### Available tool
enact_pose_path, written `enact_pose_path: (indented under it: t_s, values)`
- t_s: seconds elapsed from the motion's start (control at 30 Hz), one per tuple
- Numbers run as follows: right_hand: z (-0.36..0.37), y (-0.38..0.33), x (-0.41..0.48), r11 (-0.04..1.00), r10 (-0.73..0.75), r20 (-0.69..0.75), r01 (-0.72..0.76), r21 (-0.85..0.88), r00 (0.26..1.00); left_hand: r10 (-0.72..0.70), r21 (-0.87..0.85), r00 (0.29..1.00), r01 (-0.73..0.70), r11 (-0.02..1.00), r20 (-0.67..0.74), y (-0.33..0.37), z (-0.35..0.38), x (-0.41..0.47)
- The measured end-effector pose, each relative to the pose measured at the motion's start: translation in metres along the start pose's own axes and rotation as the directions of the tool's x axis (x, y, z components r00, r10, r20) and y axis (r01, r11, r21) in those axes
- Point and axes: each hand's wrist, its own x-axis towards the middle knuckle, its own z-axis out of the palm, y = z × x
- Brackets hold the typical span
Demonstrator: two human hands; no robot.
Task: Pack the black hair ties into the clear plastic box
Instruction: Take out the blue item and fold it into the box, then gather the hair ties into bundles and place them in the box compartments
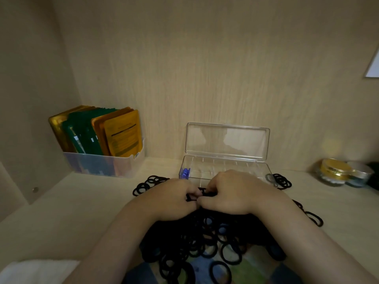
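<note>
Black hair ties (205, 238) lay heaped on the shelf under both wrists. Left hand (174, 198) and right hand (231, 191) met knuckle to knuckle, each grip pinched on a few ties. Clear plastic box (225, 169) sat just beyond the fingertips, lid up, long axis crosswise; right hand nearer.

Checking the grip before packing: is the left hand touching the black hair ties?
Touching. The head view shows the left hand pinching black hair ties between its fingertips, right beside the right hand.
</note>
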Motion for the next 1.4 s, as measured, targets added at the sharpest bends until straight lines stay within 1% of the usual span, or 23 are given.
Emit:
enact_pose_path:
  t_s: [0.1,0.17,0.23,0.3,0.4,0.5,0.6,0.67,0.7,0.8,0.83,0.87,0.9,0.97,1.0,1.03,1.13,1.17,1.23,1.27,1.3,1.33,1.4]
  values:
    - [0.004,-0.002,0.001,0.999,-0.004,0.010,0.004,-0.042,1.000,-0.015,0.055,0.998,0.012,0.998,0.055,-0.003,-0.002,-0.001]
    - [0.007,-0.003,0.003,1.000,-0.020,-0.008,0.020,-0.021,1.000,-0.013,0.093,1.000,0.011,0.996,0.022,-0.005,-0.002,-0.002]
    - [0.005,0.001,0.005,0.999,-0.025,-0.048,0.027,0.034,0.999,-0.001,0.088,1.000,0.003,0.996,-0.025,-0.005,-0.003,-0.001]
    - [0.001,0.007,0.005,0.989,-0.006,-0.072,0.017,0.148,0.997,-0.005,0.037,0.997,0.008,0.999,-0.083,-0.005,-0.006,-0.001]
    - [-0.006,0.016,0.005,0.922,0.046,-0.087,-0.009,0.388,0.995,-0.049,-0.159,0.977,0.016,0.987,-0.207,-0.007,-0.013,-0.003]
    - [-0.008,0.015,0.004,0.788,0.081,-0.090,-0.009,0.615,0.993,-0.143,-0.394,0.945,0.017,0.919,-0.293,-0.009,-0.019,-0.004]
    - [-0.002,0.010,0.004,0.658,0.127,-0.025,-0.065,0.750,0.992,-0.221,-0.550,0.929,0.024,0.835,-0.296,-0.010,-0.020,-0.003]
    - [0.000,0.009,0.005,0.586,0.133,-0.003,-0.076,0.806,0.991,-0.249,-0.615,0.932,0.036,0.788,-0.264,-0.009,-0.017,-0.002]
    - [-0.001,0.009,0.004,0.532,0.132,-0.005,-0.067,0.844,0.991,-0.255,-0.629,0.931,0.035,0.776,-0.262,-0.010,-0.015,-0.002]
    - [-0.008,0.009,0.004,0.294,0.099,-0.020,-0.010,0.956,0.995,-0.277,-0.657,0.915,0.019,0.754,-0.293,-0.009,-0.010,0.001]
    - [-0.010,0.008,0.003,0.232,0.067,-0.024,0.008,0.973,0.997,-0.286,-0.685,0.912,0.007,0.729,-0.295,-0.006,-0.010,0.001]
    - [-0.011,0.004,0.002,0.196,0.044,-0.027,0.018,0.980,0.999,-0.288,-0.730,0.914,-0.012,0.684,-0.285,-0.002,-0.011,0.000]
    - [-0.011,0.002,0.001,0.179,0.043,-0.021,0.013,0.984,0.999,-0.278,-0.785,0.925,-0.035,0.619,-0.261,0.002,-0.012,-0.001]
    - [-0.009,0.000,0.003,0.161,0.100,0.005,-0.021,0.987,0.995,-0.240,-0.873,0.947,-0.075,0.482,-0.213,0.009,-0.013,-0.004]
    - [-0.008,0.000,0.004,0.154,0.136,0.020,-0.041,0.987,0.990,-0.225,-0.895,0.954,-0.083,0.439,-0.199,0.011,-0.013,-0.005]
    - [-0.007,0.001,0.005,0.159,0.171,0.034,-0.061,0.985,0.985,-0.221,-0.905,0.958,-0.078,0.418,-0.185,0.011,-0.014,-0.005]
    - [-0.004,0.002,0.007,0.204,0.252,0.042,-0.096,0.974,0.967,-0.220,-0.920,0.967,-0.031,0.391,-0.125,0.012,-0.016,-0.005]
    - [-0.004,0.001,0.008,0.225,0.270,0.028,-0.091,0.970,0.962,-0.201,-0.914,0.972,-0.029,0.404,-0.119,0.012,-0.015,-0.006]
    - [-0.002,-0.002,0.008,0.281,0.291,-0.011,-0.074,0.957,0.957,-0.179,-0.873,0.974,-0.037,0.486,-0.140,0.013,-0.013,-0.006]
    - [-0.002,-0.003,0.008,0.291,0.287,-0.020,-0.068,0.954,0.958,-0.184,-0.855,0.971,-0.037,0.517,-0.153,0.014,-0.012,-0.006]
    - [-0.003,-0.003,0.007,0.279,0.277,-0.016,-0.065,0.958,0.961,-0.192,-0.848,0.968,-0.035,0.528,-0.160,0.013,-0.010,-0.005]
    - [-0.004,-0.003,0.007,0.251,0.262,-0.002,-0.066,0.966,0.965,-0.202,-0.855,0.967,-0.032,0.517,-0.158,0.014,-0.009,-0.005]
    - [-0.006,0.000,0.006,0.166,0.229,0.036,-0.076,0.983,0.973,-0.215,-0.871,0.966,-0.021,0.491,-0.145,0.012,-0.009,-0.003]
